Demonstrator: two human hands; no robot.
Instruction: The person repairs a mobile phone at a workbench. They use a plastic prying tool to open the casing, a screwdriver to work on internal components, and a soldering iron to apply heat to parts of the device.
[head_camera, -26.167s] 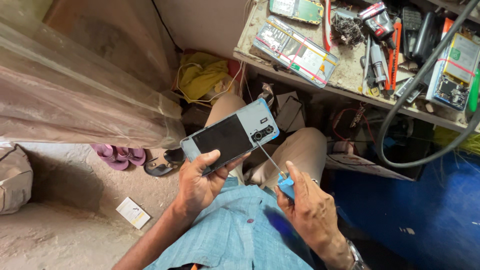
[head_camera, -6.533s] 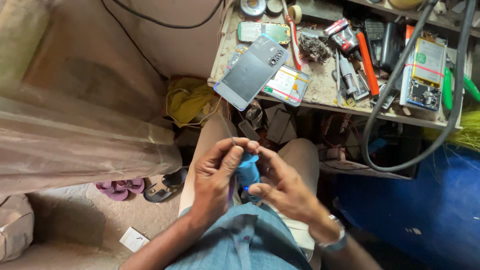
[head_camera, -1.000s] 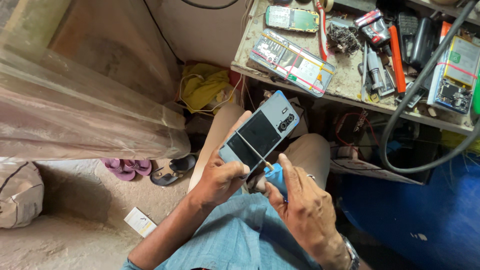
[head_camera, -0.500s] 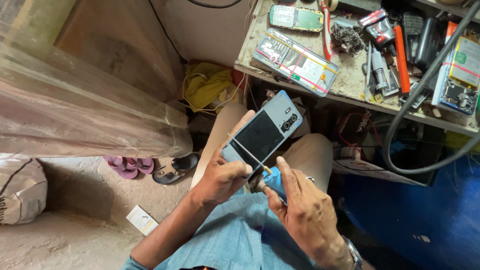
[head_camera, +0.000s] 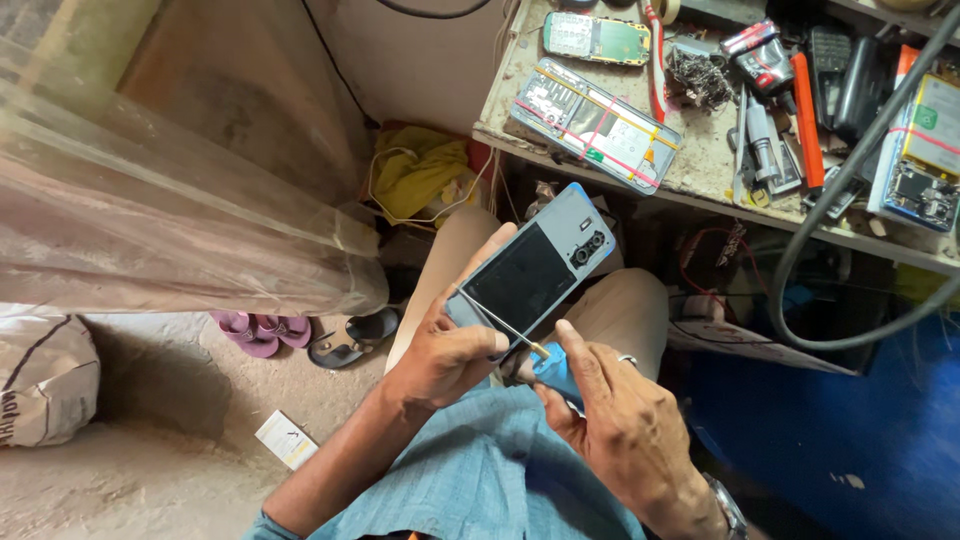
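While I look down over the lap, my left hand (head_camera: 450, 355) is wrapped around the lower end of a grey-blue smartphone (head_camera: 533, 268), thumb pressed along its edge, back side up with the camera cluster toward the counter (head_camera: 700, 175). The phone sits tilted above my knees, just below the counter's front edge. My right hand (head_camera: 620, 425) is closed around a blue-handled screwdriver (head_camera: 520, 335), index finger laid along the handle; its thin shaft crosses the phone's lower end, the tip lying at the phone's lower edge, near the left thumb. On the counter above the phone lie a rubber-banded opened phone (head_camera: 595, 125), a green circuit board (head_camera: 595, 38), and a red-handled tool (head_camera: 805, 120). Left of the phone, a yellow cloth (head_camera: 420, 170) is bunched under the counter, and purple sandals (head_camera: 260, 330) rest on the floor beyond it.
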